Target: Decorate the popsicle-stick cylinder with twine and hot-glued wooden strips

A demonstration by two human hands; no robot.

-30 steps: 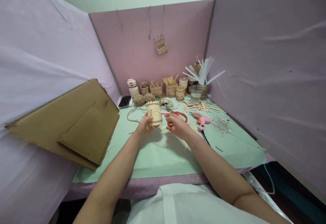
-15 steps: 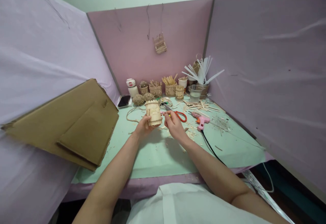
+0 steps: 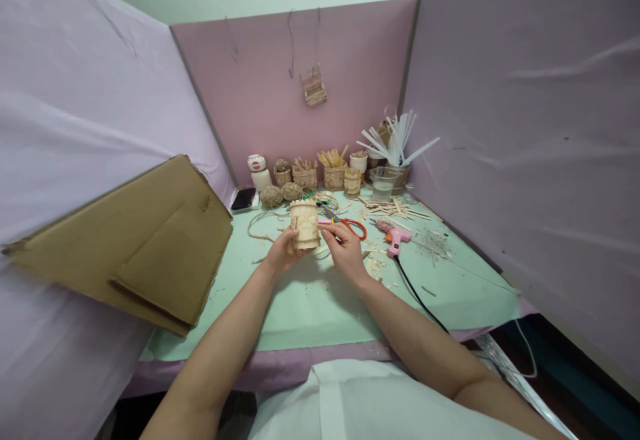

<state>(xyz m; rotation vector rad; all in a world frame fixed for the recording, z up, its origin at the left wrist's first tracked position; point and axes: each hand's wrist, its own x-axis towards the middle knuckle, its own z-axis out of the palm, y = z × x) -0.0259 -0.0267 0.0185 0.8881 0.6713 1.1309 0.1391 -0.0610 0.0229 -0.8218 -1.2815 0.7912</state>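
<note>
My left hand (image 3: 284, 251) is wrapped around the lower left of a small pale wooden cup (image 3: 305, 225), held upright above the table. The cup has a scalloped rim and a band of trim near its base. Close to its right side, the fingers of my right hand (image 3: 345, 251) are pinched together; whatever they hold, if anything, is too small to make out. Red-handled scissors (image 3: 356, 228) lie just behind my right hand. To the right rests a pink glue gun (image 3: 397, 237) with a black cord.
Balls of twine (image 3: 271, 196), a phone (image 3: 244, 198), a white jar (image 3: 259, 173) and stick-filled baskets (image 3: 335, 175) line the back. Loose wooden sticks (image 3: 395, 208) and shavings lie on the right. White glue sticks (image 3: 397, 140) stand in a pot. Folded cardboard (image 3: 145, 247) leans on the left.
The cup and my left hand have shifted slightly to the right. My right hand's fingers have come a little closer to the cup's side.
</note>
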